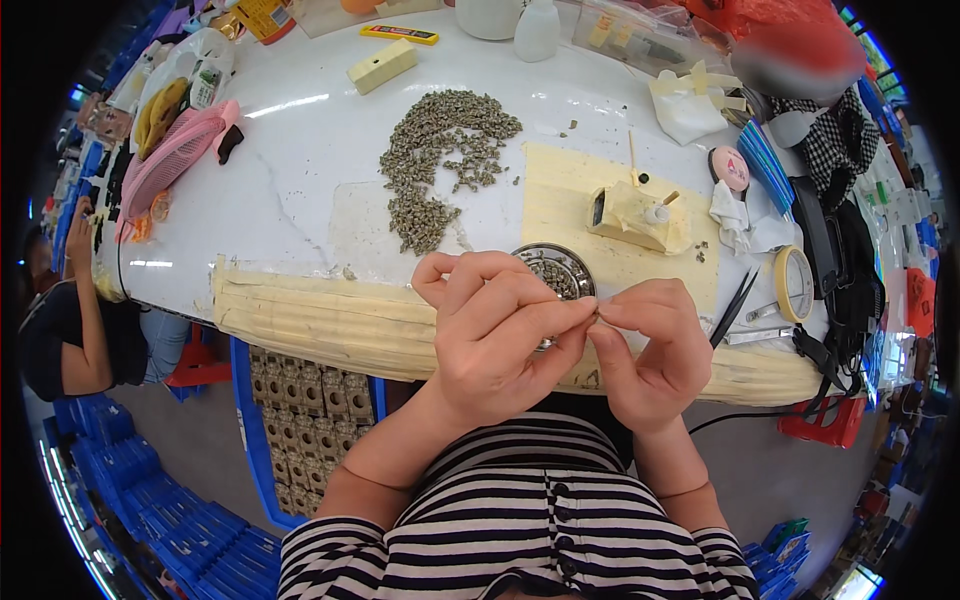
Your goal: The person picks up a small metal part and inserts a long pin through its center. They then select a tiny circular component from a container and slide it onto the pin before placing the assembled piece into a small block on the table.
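Where the hands meet: left hand [500, 335] and right hand [655, 350] fingertip to fingertip, pinching a tiny part [597, 316], mostly hidden.
Tiny part: probably light, stiff and easy to drop, so I'd grip edges only.
Dish [584, 268]: just beyond the left hand, which kinda blocks it.
Pile [420, 150]: little metal bits, past the dish, leftward.
Right side: tweezers [735, 308] near the right hand, tape [806, 284] farther out.
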Action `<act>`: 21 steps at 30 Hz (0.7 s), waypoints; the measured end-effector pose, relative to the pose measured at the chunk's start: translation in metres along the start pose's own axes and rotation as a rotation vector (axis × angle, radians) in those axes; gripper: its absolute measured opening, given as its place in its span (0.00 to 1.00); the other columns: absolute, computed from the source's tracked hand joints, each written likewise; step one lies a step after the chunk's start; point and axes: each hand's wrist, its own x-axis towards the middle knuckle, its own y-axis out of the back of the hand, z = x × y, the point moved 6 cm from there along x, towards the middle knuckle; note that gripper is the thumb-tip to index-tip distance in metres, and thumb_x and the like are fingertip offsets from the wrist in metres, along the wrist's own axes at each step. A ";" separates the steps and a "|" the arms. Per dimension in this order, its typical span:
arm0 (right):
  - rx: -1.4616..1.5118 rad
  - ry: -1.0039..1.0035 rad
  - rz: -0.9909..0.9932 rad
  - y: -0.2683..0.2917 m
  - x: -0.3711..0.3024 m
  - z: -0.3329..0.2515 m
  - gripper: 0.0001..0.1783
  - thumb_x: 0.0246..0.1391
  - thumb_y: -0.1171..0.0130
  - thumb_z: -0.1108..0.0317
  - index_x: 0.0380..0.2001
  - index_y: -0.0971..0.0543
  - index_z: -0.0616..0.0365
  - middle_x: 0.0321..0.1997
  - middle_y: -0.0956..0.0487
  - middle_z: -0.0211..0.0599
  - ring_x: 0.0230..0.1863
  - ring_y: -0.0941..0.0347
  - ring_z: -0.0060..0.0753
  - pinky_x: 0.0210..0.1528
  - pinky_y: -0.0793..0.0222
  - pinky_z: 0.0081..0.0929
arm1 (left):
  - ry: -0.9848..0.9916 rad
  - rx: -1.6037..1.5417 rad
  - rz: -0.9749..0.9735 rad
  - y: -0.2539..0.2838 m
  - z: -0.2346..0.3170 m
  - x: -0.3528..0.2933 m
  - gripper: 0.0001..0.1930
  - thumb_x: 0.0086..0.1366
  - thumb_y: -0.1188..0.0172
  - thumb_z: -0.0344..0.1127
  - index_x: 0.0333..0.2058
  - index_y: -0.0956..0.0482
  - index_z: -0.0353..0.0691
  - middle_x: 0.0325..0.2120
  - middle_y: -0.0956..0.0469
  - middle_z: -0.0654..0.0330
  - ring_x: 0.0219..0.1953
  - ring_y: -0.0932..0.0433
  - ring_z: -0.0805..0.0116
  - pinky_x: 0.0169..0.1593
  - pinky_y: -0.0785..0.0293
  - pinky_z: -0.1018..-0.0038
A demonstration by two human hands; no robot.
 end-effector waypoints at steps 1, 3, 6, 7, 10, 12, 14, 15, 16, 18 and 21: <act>-0.049 0.076 0.011 -0.001 0.001 -0.006 0.13 0.43 0.28 0.79 0.35 0.17 0.61 0.29 0.19 0.35 0.29 0.25 0.34 0.33 0.30 0.24 | 0.006 -0.013 0.010 0.000 -0.001 0.000 0.15 0.40 0.27 0.26 0.31 0.14 0.46 0.24 0.25 0.70 0.32 0.28 0.68 0.42 0.43 0.69; -0.096 0.084 0.006 -0.002 0.001 -0.008 0.14 0.42 0.28 0.79 0.36 0.16 0.62 0.29 0.18 0.36 0.29 0.24 0.34 0.32 0.30 0.25 | 0.016 -0.029 0.023 0.000 -0.004 -0.001 0.15 0.40 0.27 0.26 0.30 0.15 0.45 0.24 0.25 0.69 0.32 0.28 0.68 0.42 0.43 0.69; -0.091 0.023 0.000 -0.002 0.001 -0.005 0.13 0.43 0.29 0.79 0.36 0.15 0.62 0.30 0.18 0.38 0.29 0.24 0.35 0.32 0.29 0.25 | 0.020 -0.036 0.033 0.001 -0.005 -0.001 0.15 0.41 0.27 0.27 0.31 0.15 0.45 0.24 0.25 0.69 0.31 0.28 0.68 0.42 0.43 0.69; -0.077 -0.009 -0.002 -0.001 0.001 -0.003 0.13 0.43 0.29 0.79 0.36 0.15 0.63 0.30 0.18 0.38 0.29 0.23 0.35 0.32 0.29 0.25 | 0.020 -0.035 0.034 0.002 -0.004 -0.001 0.15 0.41 0.26 0.27 0.31 0.15 0.45 0.24 0.25 0.70 0.31 0.28 0.68 0.42 0.43 0.69; -0.002 -0.109 -0.025 -0.001 -0.002 0.004 0.11 0.46 0.31 0.79 0.36 0.15 0.64 0.30 0.18 0.39 0.30 0.23 0.34 0.34 0.29 0.25 | -0.006 -0.042 0.032 0.003 -0.003 -0.001 0.14 0.43 0.26 0.27 0.32 0.14 0.46 0.25 0.24 0.70 0.31 0.28 0.68 0.42 0.43 0.69; 0.121 -0.208 -0.049 -0.003 -0.006 0.013 0.09 0.48 0.33 0.79 0.36 0.16 0.65 0.30 0.18 0.39 0.30 0.23 0.33 0.35 0.29 0.25 | -0.018 -0.041 0.025 0.003 -0.001 0.001 0.14 0.44 0.26 0.27 0.32 0.14 0.47 0.25 0.24 0.71 0.32 0.28 0.68 0.43 0.43 0.69; 0.218 -0.295 -0.058 -0.004 -0.009 0.018 0.08 0.50 0.33 0.79 0.35 0.16 0.65 0.30 0.18 0.39 0.31 0.24 0.33 0.36 0.29 0.25 | -0.018 -0.040 0.029 0.003 0.001 0.000 0.14 0.43 0.26 0.28 0.32 0.14 0.48 0.25 0.24 0.72 0.33 0.28 0.69 0.43 0.45 0.68; 0.252 -0.333 -0.054 -0.003 -0.010 0.019 0.07 0.50 0.34 0.79 0.35 0.17 0.65 0.31 0.18 0.39 0.31 0.24 0.32 0.36 0.30 0.25 | -0.011 -0.041 0.036 0.002 0.000 -0.001 0.14 0.42 0.26 0.28 0.32 0.14 0.49 0.25 0.25 0.73 0.34 0.27 0.70 0.44 0.47 0.67; 0.287 -0.372 -0.050 -0.002 -0.011 0.021 0.07 0.50 0.34 0.79 0.34 0.17 0.65 0.31 0.18 0.39 0.32 0.24 0.32 0.37 0.30 0.25 | -0.004 -0.041 0.043 0.001 -0.001 -0.002 0.14 0.41 0.26 0.29 0.31 0.14 0.50 0.25 0.25 0.74 0.35 0.27 0.70 0.45 0.48 0.67; 0.222 -0.309 -0.023 0.001 -0.011 0.019 0.07 0.49 0.33 0.79 0.34 0.18 0.65 0.32 0.18 0.39 0.31 0.24 0.33 0.36 0.30 0.25 | 0.012 -0.029 0.029 0.000 0.000 -0.003 0.14 0.41 0.27 0.29 0.31 0.14 0.50 0.25 0.25 0.73 0.35 0.27 0.70 0.45 0.48 0.66; 0.103 -0.120 -0.009 0.002 -0.003 0.005 0.09 0.46 0.31 0.79 0.34 0.17 0.64 0.33 0.18 0.39 0.32 0.24 0.34 0.35 0.30 0.25 | 0.019 -0.018 -0.004 -0.001 0.000 0.000 0.14 0.43 0.27 0.27 0.31 0.14 0.48 0.24 0.25 0.72 0.33 0.28 0.69 0.44 0.45 0.68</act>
